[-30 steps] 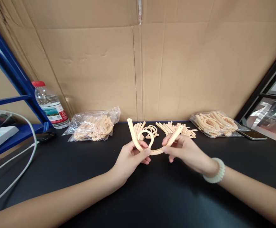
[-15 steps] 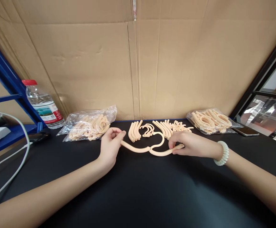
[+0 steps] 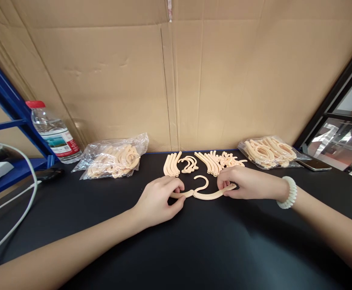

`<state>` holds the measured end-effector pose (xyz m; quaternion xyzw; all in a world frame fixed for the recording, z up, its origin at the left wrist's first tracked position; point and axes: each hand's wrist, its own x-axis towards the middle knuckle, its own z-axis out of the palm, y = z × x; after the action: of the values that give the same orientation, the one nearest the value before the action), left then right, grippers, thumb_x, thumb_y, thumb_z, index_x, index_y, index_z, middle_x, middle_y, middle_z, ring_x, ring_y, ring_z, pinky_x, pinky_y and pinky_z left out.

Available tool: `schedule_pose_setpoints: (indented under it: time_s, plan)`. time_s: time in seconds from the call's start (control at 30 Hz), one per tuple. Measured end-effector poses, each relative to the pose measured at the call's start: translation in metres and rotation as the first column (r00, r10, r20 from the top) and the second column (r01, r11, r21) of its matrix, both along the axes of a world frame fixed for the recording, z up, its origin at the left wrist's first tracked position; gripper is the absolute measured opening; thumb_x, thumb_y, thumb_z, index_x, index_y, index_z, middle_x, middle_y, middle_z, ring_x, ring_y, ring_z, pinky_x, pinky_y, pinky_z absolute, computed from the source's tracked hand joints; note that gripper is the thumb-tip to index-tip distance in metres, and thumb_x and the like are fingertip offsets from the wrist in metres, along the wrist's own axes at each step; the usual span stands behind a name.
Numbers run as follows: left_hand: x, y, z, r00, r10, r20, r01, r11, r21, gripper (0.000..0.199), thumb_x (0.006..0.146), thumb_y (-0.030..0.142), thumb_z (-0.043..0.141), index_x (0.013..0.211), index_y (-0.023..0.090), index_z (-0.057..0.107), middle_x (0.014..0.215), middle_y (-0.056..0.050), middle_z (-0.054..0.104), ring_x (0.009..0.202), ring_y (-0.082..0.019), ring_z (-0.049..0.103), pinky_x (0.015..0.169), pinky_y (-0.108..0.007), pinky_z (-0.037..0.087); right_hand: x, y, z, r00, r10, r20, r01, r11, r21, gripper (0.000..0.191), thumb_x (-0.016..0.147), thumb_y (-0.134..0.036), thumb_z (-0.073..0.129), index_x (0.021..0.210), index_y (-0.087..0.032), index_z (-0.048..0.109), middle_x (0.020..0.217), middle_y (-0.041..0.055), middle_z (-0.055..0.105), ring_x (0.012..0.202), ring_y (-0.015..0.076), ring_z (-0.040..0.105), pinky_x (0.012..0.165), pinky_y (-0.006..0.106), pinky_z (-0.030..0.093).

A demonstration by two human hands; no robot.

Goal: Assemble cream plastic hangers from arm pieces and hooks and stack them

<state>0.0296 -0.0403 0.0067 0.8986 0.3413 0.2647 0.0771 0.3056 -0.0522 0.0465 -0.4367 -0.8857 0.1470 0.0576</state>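
A beige hanger [image 3: 209,196] with a curved hook [image 3: 206,183] lies low over the black table, its two arms meeting at the middle. My left hand [image 3: 161,199] pinches the left arm of the hanger, covering its outer end. Around the right arm, close to its tip, the fingers of my right hand [image 3: 239,183] are closed. Behind the hanger are a row of curved arms [image 3: 172,164], a small group of hooks [image 3: 189,164], a second row of arms [image 3: 208,163] and a heap of small pieces [image 3: 230,159].
Clear bags of beige parts lie at the back left [image 3: 115,159] and back right [image 3: 266,152]. A water bottle [image 3: 56,135] stands left, near a white cable [image 3: 34,201]. A phone [image 3: 314,164] lies right. A cardboard wall [image 3: 118,80] rises behind the black table [image 3: 194,249].
My left hand has moved right, from the outer end of the left arm to nearer the middle. The hook now looks smaller and lower. My right hand has barely moved.
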Motion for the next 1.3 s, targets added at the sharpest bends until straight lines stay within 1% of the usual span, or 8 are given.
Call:
schedule_pose_setpoints:
  time_s: [0.1,0.3,0.7,0.77,0.83,0.97,1.1,1.3]
  plan:
    - [-0.002,-0.001,-0.001,0.995,-0.045,-0.093,0.05,0.997,0.059,0.008,0.083,0.019,0.052,0.076,0.02,0.054,0.065,0.003,0.053,0.06,-0.013,0.05,0.056,-0.024,0.038,0.0,-0.001,0.002,1.0,-0.027,0.007,0.027,0.999,-0.034,0.01,0.077,-0.009,0.058,0.075,-0.018,0.062,0.075,-0.0002,0.064,0.068,0.0144,0.058,0.064,0.026,0.042]
    - [-0.002,-0.001,0.001,0.981,-0.097,-0.17,0.117,0.987,0.113,0.014,0.089,0.021,0.046,0.077,0.019,0.054,0.068,0.0,0.056,0.062,-0.014,0.052,0.058,-0.025,0.038,0.0,-0.002,0.004,0.999,-0.05,-0.001,0.049,0.996,-0.072,0.008,0.078,-0.012,0.059,0.075,-0.018,0.063,0.075,0.001,0.065,0.067,0.0148,0.059,0.062,0.026,0.042]
    - [-0.002,0.001,-0.001,0.982,0.036,-0.188,-0.005,0.987,0.161,0.016,0.088,0.017,0.041,0.075,0.019,0.051,0.074,-0.002,0.059,0.069,-0.017,0.054,0.066,-0.031,0.04,0.006,0.0,0.002,0.999,-0.046,0.029,0.047,0.998,-0.041,0.009,0.079,-0.012,0.058,0.073,-0.018,0.062,0.077,0.001,0.064,0.068,0.0152,0.057,0.062,0.027,0.041]
    - [-0.002,0.001,-0.001,0.985,0.056,-0.162,-0.031,0.988,0.149,0.013,0.087,0.015,0.041,0.08,0.019,0.051,0.077,-0.002,0.061,0.071,-0.018,0.055,0.068,-0.032,0.04,0.008,0.001,0.002,0.998,-0.054,0.035,0.055,0.998,-0.017,0.003,0.079,-0.017,0.061,0.079,-0.018,0.064,0.083,0.0023,0.065,0.074,0.017,0.059,0.065,0.028,0.043]
    - [-0.003,0.0,0.0,0.991,0.057,-0.117,-0.036,0.985,0.171,0.013,0.087,0.013,0.04,0.087,0.019,0.051,0.082,-0.003,0.062,0.074,-0.019,0.055,0.07,-0.033,0.04,0.008,0.001,0.002,0.998,-0.066,0.02,0.065,0.997,0.046,0.011,0.079,-0.022,0.065,0.089,-0.018,0.065,0.092,0.0043,0.066,0.081,0.0193,0.059,0.069,0.029,0.044]
    - [0.001,-0.013,0.003,0.983,-0.108,-0.146,0.145,0.953,0.266,0.014,0.088,0.011,0.039,0.087,0.018,0.051,0.08,-0.004,0.06,0.07,-0.018,0.052,0.066,-0.032,0.038,-0.008,-0.009,0.0,0.999,-0.009,-0.034,0.014,0.985,0.174,0.003,0.081,-0.019,0.06,0.081,-0.018,0.063,0.084,0.0036,0.064,0.077,0.0178,0.057,0.069,0.029,0.042]
    - [0.008,-0.027,0.002,0.882,-0.377,-0.282,0.434,0.884,0.175,0.014,0.085,0.011,0.042,0.088,0.019,0.053,0.075,-0.003,0.058,0.063,-0.017,0.05,0.058,-0.031,0.036,-0.039,-0.029,-0.01,0.975,0.216,-0.048,-0.213,0.976,0.05,0.011,0.079,-0.018,0.061,0.07,-0.019,0.056,0.072,-0.0006,0.06,0.065,0.0136,0.053,0.061,0.025,0.04]
    - [0.01,-0.029,0.0,0.867,-0.442,-0.23,0.471,0.878,0.088,0.015,0.083,0.009,0.044,0.088,0.02,0.054,0.076,-0.002,0.06,0.064,-0.016,0.051,0.058,-0.029,0.038,-0.056,-0.041,-0.024,0.954,0.271,-0.128,-0.27,0.962,0.031,0.014,0.077,-0.018,0.063,0.068,-0.019,0.051,0.069,-0.0022,0.056,0.063,0.012,0.049,0.06,0.024,0.038]
